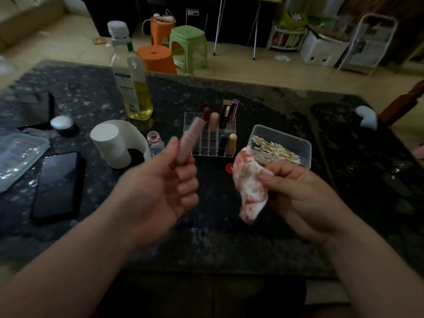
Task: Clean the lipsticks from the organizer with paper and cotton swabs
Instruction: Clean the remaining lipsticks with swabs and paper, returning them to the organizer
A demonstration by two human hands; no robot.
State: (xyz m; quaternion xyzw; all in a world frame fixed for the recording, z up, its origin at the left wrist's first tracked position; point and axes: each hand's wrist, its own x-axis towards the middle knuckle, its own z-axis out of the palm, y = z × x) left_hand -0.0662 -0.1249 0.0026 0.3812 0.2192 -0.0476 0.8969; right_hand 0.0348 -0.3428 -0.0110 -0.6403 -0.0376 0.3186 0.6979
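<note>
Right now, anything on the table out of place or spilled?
No spill visible. The small bottle beside the paper roll stands uncapped; a red cap lies loose on the table, by the red-smeared paper the right hand holds.

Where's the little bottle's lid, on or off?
Off. The small bottle beside the paper roll has a bare, open neck. A red cap, maybe its own, lies on the table.
</note>
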